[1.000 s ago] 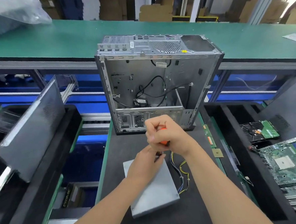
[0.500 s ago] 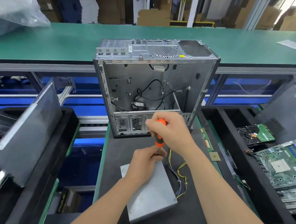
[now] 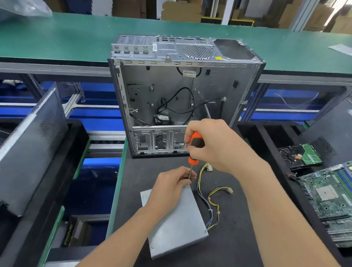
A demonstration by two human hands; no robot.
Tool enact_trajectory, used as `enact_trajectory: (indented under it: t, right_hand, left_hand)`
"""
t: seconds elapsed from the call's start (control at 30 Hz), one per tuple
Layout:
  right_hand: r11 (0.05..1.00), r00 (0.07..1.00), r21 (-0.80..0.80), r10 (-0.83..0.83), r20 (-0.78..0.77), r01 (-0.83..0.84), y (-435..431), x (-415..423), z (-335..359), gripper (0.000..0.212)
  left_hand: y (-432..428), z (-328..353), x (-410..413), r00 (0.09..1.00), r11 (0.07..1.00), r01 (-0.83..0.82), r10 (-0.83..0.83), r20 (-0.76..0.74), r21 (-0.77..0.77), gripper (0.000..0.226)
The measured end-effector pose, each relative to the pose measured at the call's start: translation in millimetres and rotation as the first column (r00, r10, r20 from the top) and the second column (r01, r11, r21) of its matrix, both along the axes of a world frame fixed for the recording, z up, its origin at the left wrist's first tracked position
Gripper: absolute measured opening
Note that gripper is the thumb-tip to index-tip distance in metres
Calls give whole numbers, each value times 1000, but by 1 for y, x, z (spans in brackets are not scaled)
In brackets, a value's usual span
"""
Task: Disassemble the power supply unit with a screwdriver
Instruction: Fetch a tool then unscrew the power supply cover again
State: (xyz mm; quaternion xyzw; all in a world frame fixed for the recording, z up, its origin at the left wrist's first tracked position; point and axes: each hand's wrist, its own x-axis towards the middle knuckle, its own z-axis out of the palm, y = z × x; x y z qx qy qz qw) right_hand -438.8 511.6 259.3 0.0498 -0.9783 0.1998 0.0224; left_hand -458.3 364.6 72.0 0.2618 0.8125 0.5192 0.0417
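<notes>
A grey metal power supply unit [image 3: 176,226] lies flat on the dark mat, its yellow, black and blue cables [image 3: 212,195] trailing off to the right. My right hand [image 3: 217,145] grips the orange and black handle of a screwdriver [image 3: 193,150], held nearly upright over the unit's far right corner. My left hand [image 3: 170,187] rests on the far end of the unit, fingers pinching the screwdriver's metal shaft near its tip. The tip and the screw are hidden behind my left fingers.
An opened, emptied computer case [image 3: 180,91] stands just behind the unit. A motherboard [image 3: 340,201] and a hard drive [image 3: 302,156] lie in black bins on the right. A grey side panel [image 3: 27,146] leans in the left bin. Behind runs a green conveyor table [image 3: 62,35].
My right hand has risen along the handle, so more of the orange screwdriver shows. The left hand stays at the shaft on the unit. The camera view shifted slightly.
</notes>
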Motion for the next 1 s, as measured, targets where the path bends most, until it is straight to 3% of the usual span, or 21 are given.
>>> enact_trajectory:
  t: [0.13, 0.27, 0.33, 0.37, 0.43, 0.47, 0.53, 0.67, 0.73, 1.0]
  right_hand:
    - [990, 985, -10, 140, 97, -140, 6, 6, 10, 27]
    - [972, 962, -43, 234, 141, -230, -1, 9, 12, 28]
    - [987, 988, 68, 140, 61, -144, -4, 9, 9, 10]
    - [984, 999, 175, 44, 16, -46, -5, 8, 7, 14]
    - [930, 982, 319, -189, -12, 183, -10, 5, 1, 47]
    - [910, 961, 316, -278, -15, 268, -14, 3, -2, 55]
    - [907, 950, 290, -309, -34, 305, -21, 1, -7, 51]
    - [970, 990, 198, -140, -6, 138, -20, -4, -9, 16]
    - [988, 999, 151, -46, 19, 42, -14, -3, -6, 10]
    - [974, 967, 119, 170, 189, -194, 8, 1, 12, 30]
  left_hand:
    - [0, 0, 0, 1000, 1000, 9, -9, -23, -19, 27]
    - [0, -1, 1, 999, 999, 7, -9, -48, -42, 25]
    - [1, -2, 1, 999, 999, -4, 2, -44, -35, 26]
    - [2, -2, 1, 999, 1000, -6, 5, -38, -31, 27]
    - [4, -2, 1, 999, 999, -2, 1, -36, -32, 28]
    - [4, -2, 1, 999, 999, -1, -1, -45, -39, 28]
    - [4, -4, 1, 999, 999, -3, 1, -53, -49, 27]
    - [2, -4, 1, 1000, 999, -11, 10, -23, -41, 24]
    - [2, -4, 1, 1000, 999, -11, 10, -20, -39, 23]
    - [1, -4, 1, 1000, 999, 10, -11, -28, -31, 22]
